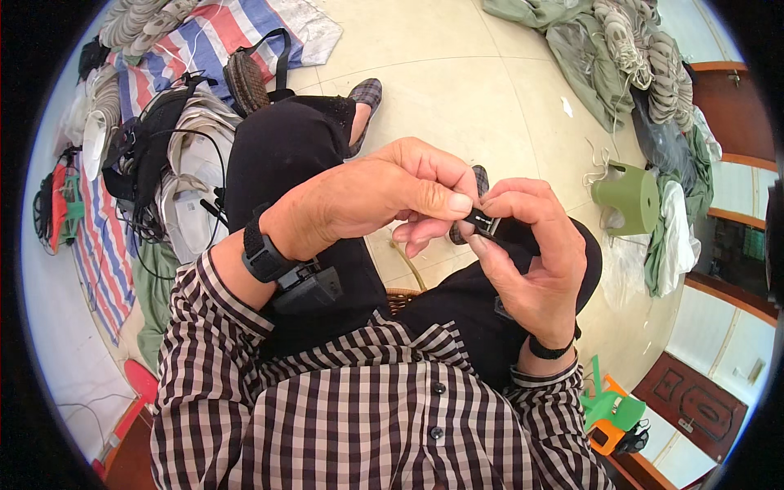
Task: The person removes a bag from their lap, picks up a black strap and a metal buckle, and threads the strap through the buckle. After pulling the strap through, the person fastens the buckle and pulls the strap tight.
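Observation:
Above my lap, my left hand (384,196) and my right hand (535,245) meet at a small flat black label-like piece (482,219) with white marks on it. My left thumb and forefinger pinch its left side. On its right side, the fingertips and thumb of my right hand close on it. Its exact kind is hard to make out, since the fingertips cover its edges. Around my left wrist goes a black strap, with a dark box-shaped device (309,287) beside it. Part of a woven basket (400,300) shows between my knees.
At the left, bundled pale shoe parts (196,220), black bags and cables lie on a striped sheet (216,37). A green stool (625,196) stands at the right, below grey bundles (670,77) and green sacks (584,69). A green chair (621,408) is at the lower right.

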{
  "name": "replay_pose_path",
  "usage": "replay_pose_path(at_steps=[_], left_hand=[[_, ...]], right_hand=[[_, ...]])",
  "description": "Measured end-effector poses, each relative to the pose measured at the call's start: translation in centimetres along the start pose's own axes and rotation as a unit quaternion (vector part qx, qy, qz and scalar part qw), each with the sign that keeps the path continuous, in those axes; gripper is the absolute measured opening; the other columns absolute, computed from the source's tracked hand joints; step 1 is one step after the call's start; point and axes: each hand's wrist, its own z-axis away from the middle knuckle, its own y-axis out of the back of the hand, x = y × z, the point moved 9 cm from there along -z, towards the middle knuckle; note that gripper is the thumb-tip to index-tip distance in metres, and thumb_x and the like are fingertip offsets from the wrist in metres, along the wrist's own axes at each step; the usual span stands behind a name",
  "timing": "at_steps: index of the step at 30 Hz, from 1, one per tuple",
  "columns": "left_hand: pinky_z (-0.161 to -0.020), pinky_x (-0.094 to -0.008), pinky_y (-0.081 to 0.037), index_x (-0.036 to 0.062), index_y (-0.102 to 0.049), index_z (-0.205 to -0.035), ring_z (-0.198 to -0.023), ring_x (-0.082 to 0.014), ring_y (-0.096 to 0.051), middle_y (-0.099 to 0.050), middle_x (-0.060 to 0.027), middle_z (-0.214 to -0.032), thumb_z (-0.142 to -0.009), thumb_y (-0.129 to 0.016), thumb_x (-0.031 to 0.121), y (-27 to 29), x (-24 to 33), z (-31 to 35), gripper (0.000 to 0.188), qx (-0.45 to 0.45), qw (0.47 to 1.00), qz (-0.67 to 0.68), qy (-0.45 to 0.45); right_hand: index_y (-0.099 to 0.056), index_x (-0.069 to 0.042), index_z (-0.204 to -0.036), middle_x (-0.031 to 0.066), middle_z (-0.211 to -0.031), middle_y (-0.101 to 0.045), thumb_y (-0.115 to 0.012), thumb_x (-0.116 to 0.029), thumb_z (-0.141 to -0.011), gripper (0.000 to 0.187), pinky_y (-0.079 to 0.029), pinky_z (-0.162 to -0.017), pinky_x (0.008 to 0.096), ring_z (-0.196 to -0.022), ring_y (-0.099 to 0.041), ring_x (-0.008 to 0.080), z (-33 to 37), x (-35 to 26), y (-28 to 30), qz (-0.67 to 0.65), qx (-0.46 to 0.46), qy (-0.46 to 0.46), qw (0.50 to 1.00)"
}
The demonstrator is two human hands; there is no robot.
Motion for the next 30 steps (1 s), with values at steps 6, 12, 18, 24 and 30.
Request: replay_pose_path(at_steps=[6,12,18,24,30], left_hand=[[-0.042,-0.0186,-0.036,-0.0012,-0.06,-0.084,-0.044,-0.006,-0.049,-0.054,-0.0012,-0.055,-0.091,-0.056,0.022,-0.7,0.7,0.0,0.025,-0.021,1.0,0.0,-0.015],[-0.04,-0.0166,-0.034,0.0002,-0.058,-0.08,-0.044,-0.0041,-0.046,-0.052,0.0008,-0.056,-0.091,-0.056,0.025,-0.6,0.8,0.3,0.027,-0.014,0.999,-0.042,-0.027],[-0.041,-0.0163,-0.033,0.0011,-0.058,-0.079,-0.045,-0.0032,-0.046,-0.052,0.0019,-0.055,-0.091,-0.056,0.025,-0.7,1.5,0.5,0.027,0.008,0.996,-0.083,-0.04],[-0.04,-0.0169,-0.032,0.0015,-0.058,-0.078,-0.043,-0.003,-0.044,-0.05,0.0023,-0.054,-0.091,-0.056,0.023,-1.2,0.9,0.7,0.025,0.002,0.996,-0.092,-0.009],[-0.039,-0.0183,-0.033,0.0013,-0.058,-0.076,-0.039,-0.0035,-0.039,-0.044,0.0035,-0.049,-0.09,-0.057,0.023,-1.1,0.2,0.7,0.026,-0.012,0.997,-0.071,-0.001]], right_hand=[[-0.058,-0.002,-0.091,0.012,-0.089,-0.06,-0.07,0.005,-0.065,0.03,-0.048,-0.064,0.0292,-0.076,-0.061,0.0225,0.1,0.0,-0.1,-0.014,-0.004,0.043,0.999],[-0.057,-0.002,-0.09,0.012,-0.085,-0.061,-0.07,0.006,-0.064,0.03,-0.049,-0.062,0.0289,-0.073,-0.061,0.0235,0.2,-0.2,-0.2,0.005,0.003,0.047,0.999],[-0.056,-0.002,-0.089,0.0124,-0.084,-0.061,-0.069,0.007,-0.061,0.031,-0.049,-0.061,0.0288,-0.072,-0.061,0.023,0.2,-0.4,-0.3,0.008,0.015,0.053,0.998],[-0.055,-0.002,-0.085,0.0123,-0.078,-0.058,-0.063,0.007,-0.059,0.029,-0.047,-0.058,0.028,-0.068,-0.059,0.0233,0.2,-0.3,-0.8,-0.04,-0.022,0.065,0.997],[-0.054,-0.002,-0.079,0.0111,-0.075,-0.057,-0.062,0.004,-0.058,0.023,-0.045,-0.058,0.0283,-0.065,-0.058,0.0227,0.2,0.3,-1.1,-0.079,-0.071,0.029,0.994]])
